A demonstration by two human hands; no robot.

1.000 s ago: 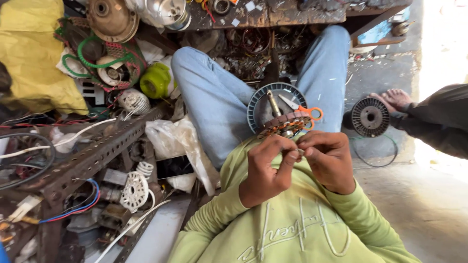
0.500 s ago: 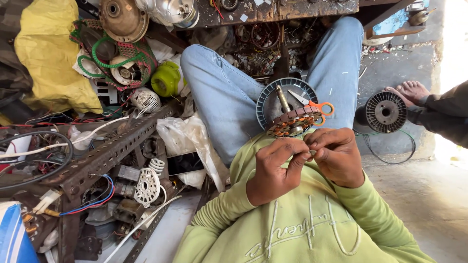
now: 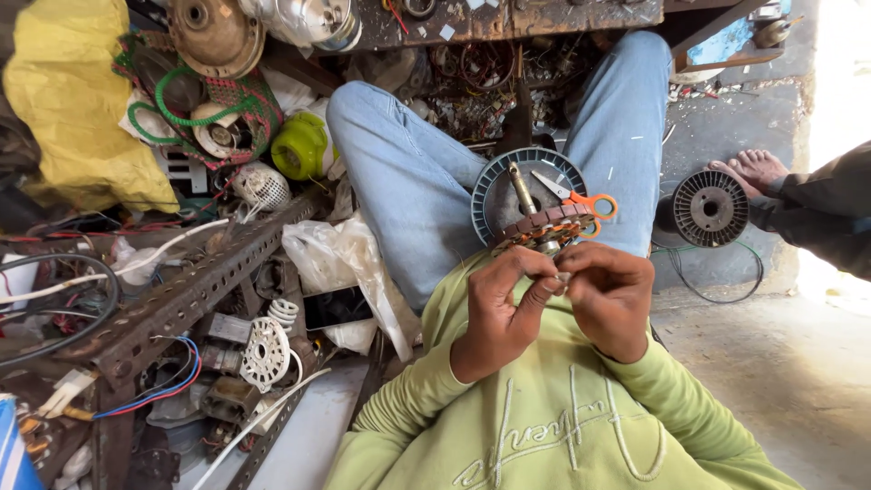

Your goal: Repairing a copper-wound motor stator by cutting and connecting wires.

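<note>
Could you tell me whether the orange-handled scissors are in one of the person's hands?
No, the orange-handled scissors lie on the motor stator in the lap, beyond both hands.

The motor stator (image 3: pixel 537 227) rests on the person's lap between the two legs, with both hands just near of it: left hand (image 3: pixel 504 308) to the left, right hand (image 3: pixel 610 298) to the right, fingertips meeting. Scissors (image 3: pixel 581 198) lie on the stator's right side. A second stator (image 3: pixel 710 208) sits on the floor further right, beside another person's foot (image 3: pixel 755 168). A slotted angle rack (image 3: pixel 181 295) lies at left.
</note>
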